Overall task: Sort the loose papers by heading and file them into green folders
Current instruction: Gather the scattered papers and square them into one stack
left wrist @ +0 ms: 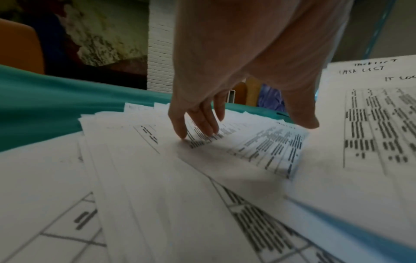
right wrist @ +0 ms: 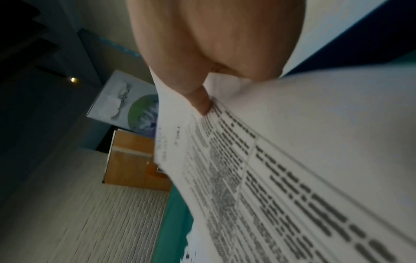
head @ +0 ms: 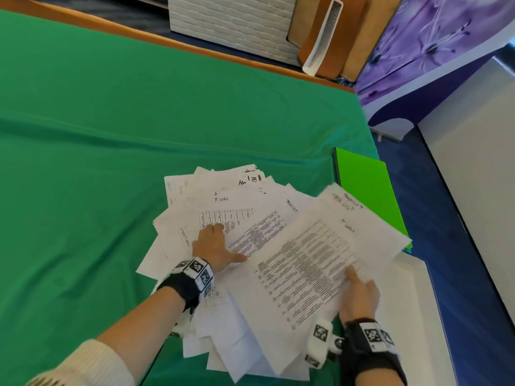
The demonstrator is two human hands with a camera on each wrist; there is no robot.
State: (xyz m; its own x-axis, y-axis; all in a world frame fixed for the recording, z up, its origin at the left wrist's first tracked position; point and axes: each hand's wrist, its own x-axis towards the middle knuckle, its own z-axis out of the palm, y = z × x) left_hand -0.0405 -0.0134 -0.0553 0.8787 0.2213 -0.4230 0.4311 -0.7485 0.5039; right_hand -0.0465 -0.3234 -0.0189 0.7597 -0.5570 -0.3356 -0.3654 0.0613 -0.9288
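Note:
A fanned pile of loose printed papers (head: pixel 223 213) lies on the green tablecloth (head: pixel 111 121); some carry handwritten headings such as "IT LOGS" and "TASK LIST". My left hand (head: pixel 214 243) rests flat on the pile, its fingers (left wrist: pixel 202 122) straight and touching the sheets. My right hand (head: pixel 359 291) pinches a small stack of printed sheets (head: pixel 315 260) at its near right edge, thumb (right wrist: pixel 200 101) on top, and holds it tilted above the pile. A bright green folder (head: pixel 365 185) lies at the table's right edge, partly under the papers.
A white board or tray (head: pixel 412 302) lies at the near right under the papers. Beyond the far table edge (head: pixel 195 48) stand a white brick-patterned block (head: pixel 231 20) and wooden panels. A purple flower banner (head: pixel 432 37) rises at the right above blue floor.

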